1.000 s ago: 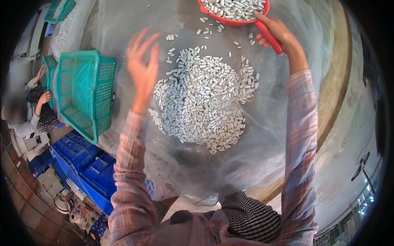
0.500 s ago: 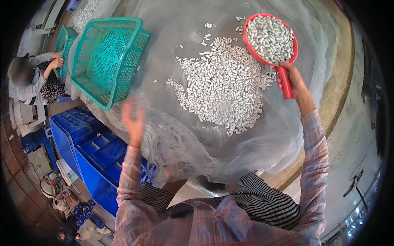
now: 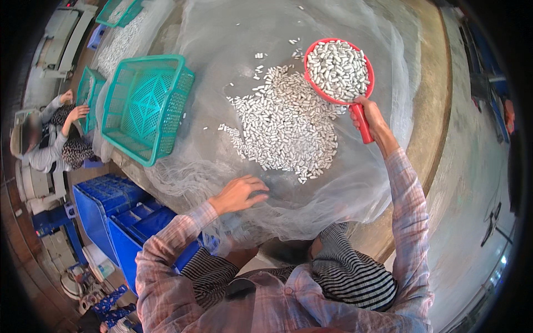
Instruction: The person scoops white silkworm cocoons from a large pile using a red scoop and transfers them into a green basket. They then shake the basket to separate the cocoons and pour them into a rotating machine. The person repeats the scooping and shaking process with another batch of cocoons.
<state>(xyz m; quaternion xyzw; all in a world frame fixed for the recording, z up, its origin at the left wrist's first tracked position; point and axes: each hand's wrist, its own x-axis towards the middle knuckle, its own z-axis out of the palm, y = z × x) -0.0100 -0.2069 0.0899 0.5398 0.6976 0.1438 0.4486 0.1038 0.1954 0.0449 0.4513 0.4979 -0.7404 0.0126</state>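
Head camera looks down on a sheet of translucent netting (image 3: pixel 222 50) spread over a round table, with a heap of small white capsule-shaped pieces (image 3: pixel 286 125) at the centre of the frame. The right hand (image 3: pixel 371 114) is closed around the handle of a red scoop (image 3: pixel 340 72), upper right, which is filled with the same pieces. The left hand (image 3: pixel 239 193), fingers loosely spread and holding nothing, rests on the netting just below the heap. A teal plastic basket (image 3: pixel 145 108) stands tilted at upper left; blue crates (image 3: pixel 119 213) sit lower left.
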